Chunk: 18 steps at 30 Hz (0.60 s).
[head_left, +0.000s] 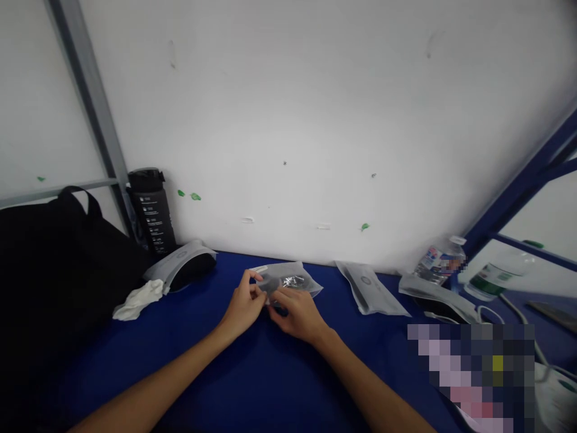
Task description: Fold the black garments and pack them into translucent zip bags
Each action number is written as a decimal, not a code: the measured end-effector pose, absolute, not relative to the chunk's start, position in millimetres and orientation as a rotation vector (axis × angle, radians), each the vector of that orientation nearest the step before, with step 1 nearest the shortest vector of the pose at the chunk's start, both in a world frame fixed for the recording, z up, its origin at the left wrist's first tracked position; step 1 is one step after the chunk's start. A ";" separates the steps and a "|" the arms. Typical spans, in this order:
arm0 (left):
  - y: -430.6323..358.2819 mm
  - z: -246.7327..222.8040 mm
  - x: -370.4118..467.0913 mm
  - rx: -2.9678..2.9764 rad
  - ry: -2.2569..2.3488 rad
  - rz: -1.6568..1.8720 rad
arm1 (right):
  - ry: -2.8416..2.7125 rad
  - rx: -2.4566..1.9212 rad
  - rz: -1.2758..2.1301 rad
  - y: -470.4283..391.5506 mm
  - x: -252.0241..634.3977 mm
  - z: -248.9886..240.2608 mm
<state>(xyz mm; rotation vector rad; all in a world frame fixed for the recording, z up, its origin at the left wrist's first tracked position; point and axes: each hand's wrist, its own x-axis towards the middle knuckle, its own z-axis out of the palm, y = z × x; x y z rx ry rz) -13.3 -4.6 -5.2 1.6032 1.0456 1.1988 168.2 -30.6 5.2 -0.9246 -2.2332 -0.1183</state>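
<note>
A frosted plastic pouch (295,269) lies near the wall in the middle of the blue surface. Something dark in shiny clear wrapping shows at it; whether it is fully inside I cannot tell. At the pouch's near left edge, my left hand (246,304) is closed in a pinch on the plastic. Close beside it, my right hand (297,313) has its fingers curled over the near side of the pouch, closed on it. The right fingertips are partly hidden. To the right lies another frosted pouch (367,288) with a round mark and something dark inside.
At left stand a black bag (58,252) and a dark bottle (153,210). A pouch with a black item (192,270) and a crumpled white tissue (139,300) lie beside them. On the right are another pouch (437,297), clear bottles (439,261) and a cable (518,310).
</note>
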 end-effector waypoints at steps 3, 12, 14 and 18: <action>-4.1 -5.1 -12.3 1.527 0.988 1.183 | -2.181 -0.890 -0.198 -30.9 167.1 3.7; -11.9 5.4 -4.5 1.362 0.936 1.204 | -2.113 -1.057 -0.407 -28.8 162.9 0.8; -12.0 7.6 -2.5 1.347 0.912 1.233 | -2.106 -1.078 -0.439 -27.0 166.9 4.9; -8.1 11.1 -2.5 1.278 0.915 1.265 | -2.132 -1.206 -0.416 -23.2 182.9 16.1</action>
